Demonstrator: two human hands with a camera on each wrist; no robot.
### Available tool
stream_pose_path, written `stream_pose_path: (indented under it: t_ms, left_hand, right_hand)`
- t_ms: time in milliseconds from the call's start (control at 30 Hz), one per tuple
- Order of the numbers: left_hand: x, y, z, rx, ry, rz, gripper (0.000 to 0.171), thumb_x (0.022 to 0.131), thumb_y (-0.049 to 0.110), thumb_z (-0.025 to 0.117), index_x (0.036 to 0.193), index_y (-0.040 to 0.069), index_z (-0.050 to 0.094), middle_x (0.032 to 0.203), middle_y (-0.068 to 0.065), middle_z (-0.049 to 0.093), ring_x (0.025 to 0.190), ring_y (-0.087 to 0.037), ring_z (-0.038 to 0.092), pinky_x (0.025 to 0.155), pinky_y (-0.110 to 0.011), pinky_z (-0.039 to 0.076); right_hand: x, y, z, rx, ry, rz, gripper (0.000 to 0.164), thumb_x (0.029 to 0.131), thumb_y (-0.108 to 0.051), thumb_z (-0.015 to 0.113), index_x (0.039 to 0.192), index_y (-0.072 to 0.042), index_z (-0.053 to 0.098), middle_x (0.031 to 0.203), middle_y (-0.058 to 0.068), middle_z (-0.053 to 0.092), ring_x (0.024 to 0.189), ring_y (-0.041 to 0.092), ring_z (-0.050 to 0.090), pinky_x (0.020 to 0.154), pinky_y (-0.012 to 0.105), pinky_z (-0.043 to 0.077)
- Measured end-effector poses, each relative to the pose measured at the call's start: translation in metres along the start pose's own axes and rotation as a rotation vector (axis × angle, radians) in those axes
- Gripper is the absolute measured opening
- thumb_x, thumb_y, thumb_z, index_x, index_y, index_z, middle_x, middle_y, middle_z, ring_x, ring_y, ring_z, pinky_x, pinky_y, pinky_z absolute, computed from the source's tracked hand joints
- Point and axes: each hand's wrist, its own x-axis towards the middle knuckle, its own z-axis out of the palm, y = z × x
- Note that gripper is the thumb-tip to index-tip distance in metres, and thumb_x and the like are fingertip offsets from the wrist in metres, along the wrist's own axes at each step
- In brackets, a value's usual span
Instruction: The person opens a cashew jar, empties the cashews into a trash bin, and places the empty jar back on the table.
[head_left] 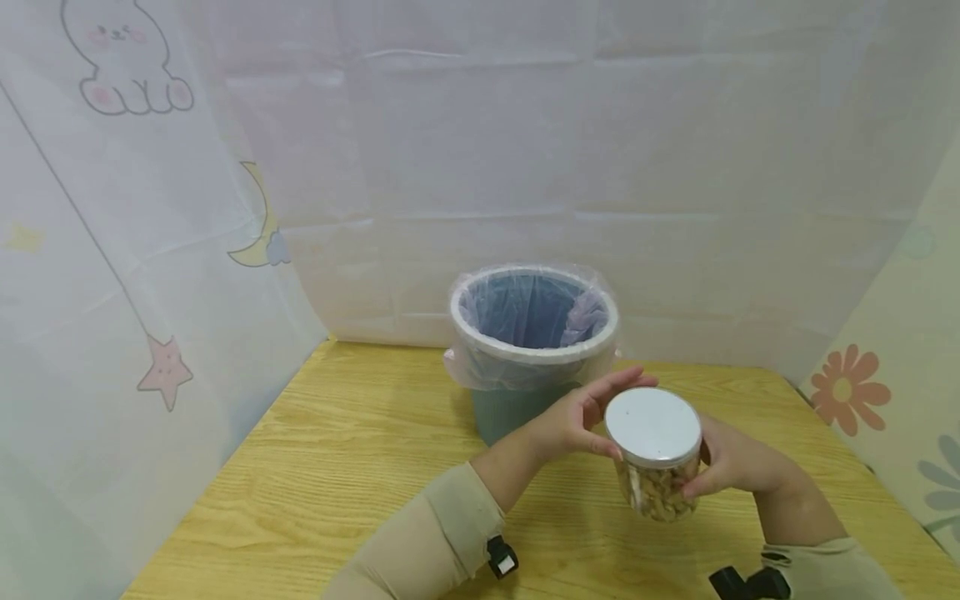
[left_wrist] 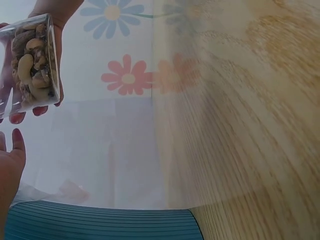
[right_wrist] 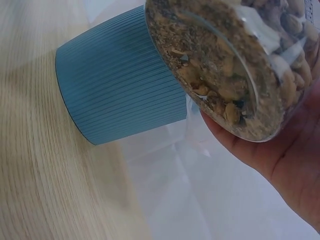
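Note:
A clear plastic jar [head_left: 654, 493] of nuts with a white lid [head_left: 652, 423] is held above the wooden table, tilted slightly. My right hand [head_left: 738, 460] grips its right side, the thumb across the front. On the other side, my left hand [head_left: 573, 419] has its fingers spread beside the lid, the thumb near the lid's left edge. In the left wrist view, a gap shows between my left fingers [left_wrist: 17, 142] and the jar [left_wrist: 36, 67]. Cashews and other nuts show through the wall. Brown crumbs lie over the jar's base [right_wrist: 215, 75] in the right wrist view.
Behind my left hand stands a blue ribbed trash bin [head_left: 504, 414] with a white rim, lined with a thin translucent bag [head_left: 525, 304]. Pale printed cloth [head_left: 480, 150] walls in the back and both sides of the wooden table [head_left: 315, 467].

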Motion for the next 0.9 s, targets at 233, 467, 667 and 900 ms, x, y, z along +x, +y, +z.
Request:
stream_pose_path:
  t_ms: [233,467,667,900]
  left_hand:
    - [0.001,0.006,0.005,0.003,0.018,-0.025,0.098,0.063,-0.037,0.053,0.144,-0.004,0.01,0.146,-0.024,0.02,0.131,-0.009,0.029,0.109,-0.028,0.019]
    - [0.001,0.013,0.011,-0.013,0.053,-0.053,0.092,0.063,-0.035,0.055,0.142,-0.007,0.017,0.141,-0.029,0.026,0.124,-0.005,0.037,0.107,-0.027,0.025]
    - [0.003,0.004,0.01,0.066,0.135,-0.057,0.091,0.064,-0.03,0.061,0.142,-0.001,0.023,0.139,-0.025,0.034,0.12,-0.005,0.042,0.105,-0.027,0.028]
    - [0.004,0.003,0.016,0.209,0.277,-0.111,0.089,0.069,-0.016,0.069,0.142,0.01,0.027,0.136,-0.01,0.043,0.119,-0.006,0.044,0.103,-0.026,0.03]
  right_hand:
    - [0.002,0.001,0.0,0.013,-0.013,0.005,0.079,0.077,-0.002,0.069,0.138,0.006,0.02,0.13,0.002,0.043,0.114,0.013,0.047,0.086,0.033,0.048]
    - [0.003,0.0,0.002,0.033,0.002,0.032,0.081,0.074,0.004,0.068,0.14,-0.001,0.021,0.128,0.002,0.043,0.113,0.014,0.048,0.085,0.033,0.048]
    - [0.005,-0.003,0.003,-0.086,0.087,0.05,0.087,0.068,0.01,0.07,0.14,-0.007,0.023,0.125,0.0,0.045,0.11,0.01,0.049,0.083,0.029,0.048]
    - [0.005,-0.002,0.002,-0.176,0.185,0.081,0.088,0.065,0.012,0.071,0.138,-0.003,0.025,0.123,0.001,0.045,0.107,0.009,0.049,0.081,0.028,0.048]
